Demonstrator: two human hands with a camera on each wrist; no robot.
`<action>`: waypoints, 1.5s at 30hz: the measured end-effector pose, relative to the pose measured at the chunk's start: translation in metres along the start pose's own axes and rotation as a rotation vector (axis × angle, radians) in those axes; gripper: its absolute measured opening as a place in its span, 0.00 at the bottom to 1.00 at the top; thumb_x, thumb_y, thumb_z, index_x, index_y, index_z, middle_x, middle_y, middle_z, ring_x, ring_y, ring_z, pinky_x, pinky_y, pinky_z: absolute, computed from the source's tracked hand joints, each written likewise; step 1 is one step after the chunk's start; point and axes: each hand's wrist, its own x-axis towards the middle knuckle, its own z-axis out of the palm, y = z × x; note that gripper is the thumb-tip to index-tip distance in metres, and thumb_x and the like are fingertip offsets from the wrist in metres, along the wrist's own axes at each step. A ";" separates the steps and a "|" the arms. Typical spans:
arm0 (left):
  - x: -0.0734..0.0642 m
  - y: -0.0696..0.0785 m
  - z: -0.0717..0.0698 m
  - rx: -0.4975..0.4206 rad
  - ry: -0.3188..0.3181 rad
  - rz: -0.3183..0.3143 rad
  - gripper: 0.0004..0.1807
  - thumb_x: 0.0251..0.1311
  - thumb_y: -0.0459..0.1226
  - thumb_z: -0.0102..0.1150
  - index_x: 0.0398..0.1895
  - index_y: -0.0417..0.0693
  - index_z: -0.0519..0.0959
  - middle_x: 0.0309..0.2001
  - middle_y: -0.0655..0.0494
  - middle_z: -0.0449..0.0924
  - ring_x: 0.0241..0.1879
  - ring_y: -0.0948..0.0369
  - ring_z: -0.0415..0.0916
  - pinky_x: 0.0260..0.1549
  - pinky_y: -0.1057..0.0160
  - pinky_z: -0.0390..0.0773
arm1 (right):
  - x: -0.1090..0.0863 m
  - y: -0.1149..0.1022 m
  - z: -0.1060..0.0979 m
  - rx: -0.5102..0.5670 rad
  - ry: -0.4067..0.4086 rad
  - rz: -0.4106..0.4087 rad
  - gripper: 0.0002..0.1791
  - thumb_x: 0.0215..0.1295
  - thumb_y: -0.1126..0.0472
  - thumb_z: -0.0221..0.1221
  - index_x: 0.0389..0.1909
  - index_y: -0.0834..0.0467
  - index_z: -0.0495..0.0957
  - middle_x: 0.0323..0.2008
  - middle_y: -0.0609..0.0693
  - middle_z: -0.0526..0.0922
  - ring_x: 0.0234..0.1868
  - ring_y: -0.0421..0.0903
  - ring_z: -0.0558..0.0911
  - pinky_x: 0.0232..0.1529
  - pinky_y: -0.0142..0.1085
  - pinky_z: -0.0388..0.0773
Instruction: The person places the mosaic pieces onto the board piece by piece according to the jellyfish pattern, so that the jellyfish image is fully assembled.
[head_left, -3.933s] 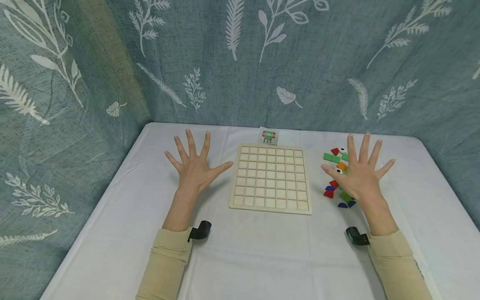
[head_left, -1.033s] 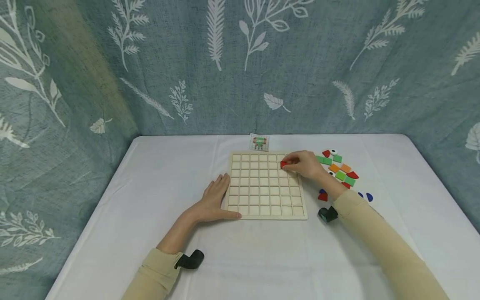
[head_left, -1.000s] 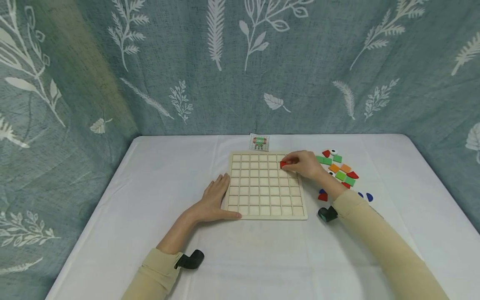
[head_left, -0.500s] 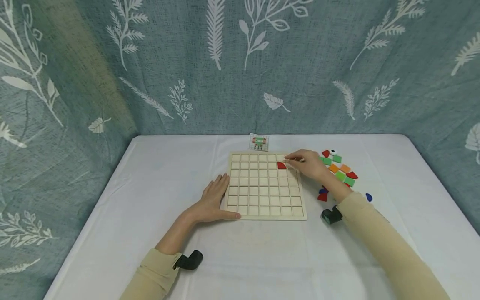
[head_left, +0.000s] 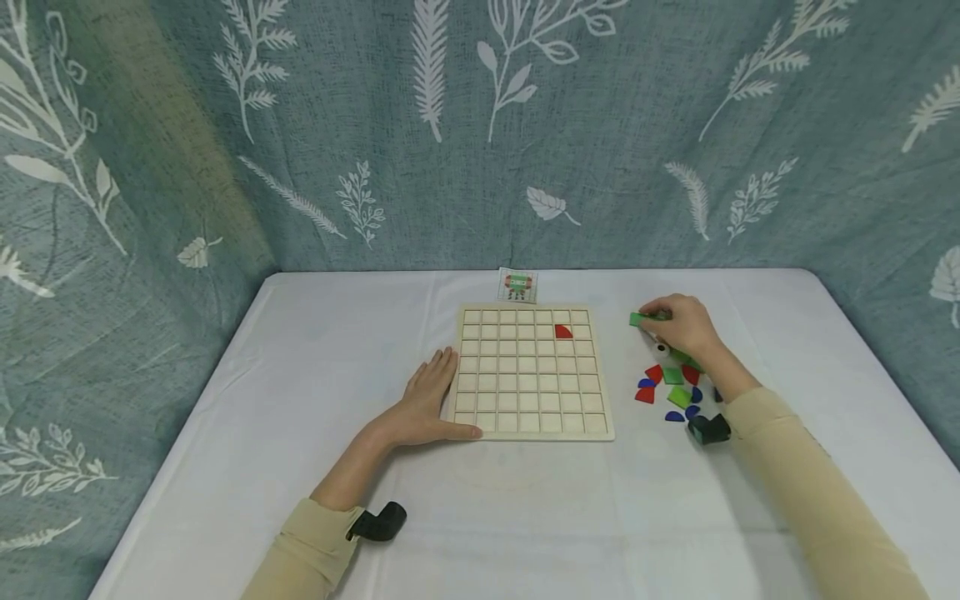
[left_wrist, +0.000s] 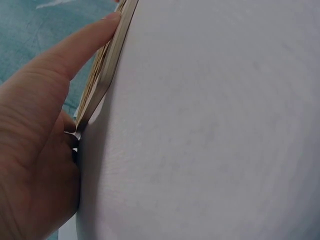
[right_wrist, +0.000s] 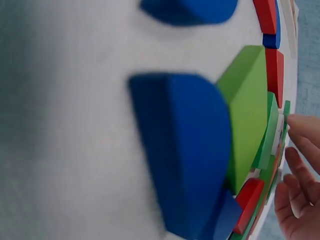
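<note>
My left hand (head_left: pixel 426 404) lies along the left side of a pale wooden grid board (head_left: pixel 528 435), fingers straight and thumb on its front edge. In the left wrist view, the thumb (left_wrist: pixel 85 45) rests along the board's rim (left_wrist: pixel 107 70). One red quarter-circle block (head_left: pixel 563 332) sits in a cell near the board's upper right. Right of the board, my right hand (head_left: pixel 684 323) pinches a green block (head_left: pixel 636 319) between thumb and fingers, partly hiding it. The right wrist view shows the fingertips (right_wrist: pixel 295 122) at a green block's edge.
Below the right hand lie several loose blocks: red ones (head_left: pixel 645 395), blue half-circles (head_left: pixel 674 416), a light green one (head_left: pixel 679 397) and a round eye piece (head_left: pixel 661 349). A small picture card (head_left: pixel 517 285) lies behind the board. A patterned curtain (head_left: pixel 465 208) hangs behind the table.
My right hand has let go of the red quarter-circle block, now on the board, and moved right to the loose blocks, onto a green one. My left hand stays at the board's edge.
</note>
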 end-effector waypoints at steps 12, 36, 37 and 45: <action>0.000 -0.003 0.001 0.002 0.007 0.023 0.69 0.47 0.58 0.71 0.76 0.34 0.35 0.77 0.41 0.31 0.76 0.50 0.25 0.71 0.47 0.29 | -0.001 -0.002 0.000 -0.013 -0.040 -0.003 0.18 0.65 0.60 0.64 0.50 0.69 0.81 0.50 0.67 0.79 0.54 0.63 0.72 0.53 0.56 0.70; -0.001 -0.003 0.000 0.004 -0.006 0.032 0.68 0.48 0.59 0.70 0.76 0.35 0.36 0.77 0.42 0.31 0.76 0.51 0.25 0.71 0.49 0.28 | 0.015 -0.072 0.054 0.204 -0.163 -0.163 0.17 0.63 0.55 0.66 0.49 0.60 0.84 0.49 0.58 0.80 0.50 0.55 0.76 0.47 0.49 0.75; -0.001 -0.004 0.000 0.005 -0.005 0.035 0.68 0.48 0.58 0.70 0.76 0.34 0.36 0.77 0.42 0.31 0.76 0.51 0.25 0.71 0.48 0.28 | 0.016 -0.074 0.056 0.196 -0.163 -0.192 0.16 0.63 0.56 0.66 0.49 0.61 0.84 0.48 0.58 0.81 0.49 0.55 0.76 0.48 0.50 0.74; 0.000 -0.005 0.001 0.011 -0.007 0.029 0.68 0.48 0.59 0.70 0.76 0.36 0.36 0.77 0.43 0.30 0.76 0.53 0.25 0.71 0.50 0.28 | 0.023 -0.083 0.066 0.108 -0.136 -0.321 0.14 0.59 0.60 0.69 0.45 0.63 0.85 0.42 0.57 0.84 0.44 0.54 0.77 0.55 0.50 0.67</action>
